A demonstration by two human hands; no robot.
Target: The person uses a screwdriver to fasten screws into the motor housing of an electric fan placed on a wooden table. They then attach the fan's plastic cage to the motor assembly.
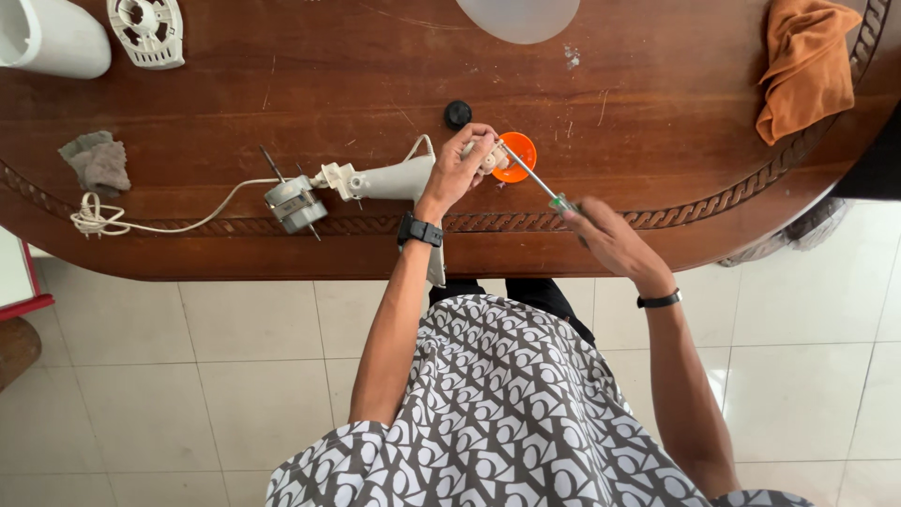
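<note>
Head view: left hand (458, 169) grips end of white appliance neck (394, 178) lying on brown wooden table (657, 113), fingers curled tight. Right hand (605, 237) closed around screwdriver (537, 176), tip at neck's end beside orange dish (521, 155). Motor (294, 204) and coiled cord (99, 218) lie left.

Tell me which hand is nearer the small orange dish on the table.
Left. The left hand grips the white handle piece right beside the orange dish, its fingers almost touching it. The right hand holds the screwdriver farther back, near the table's edge.
</note>
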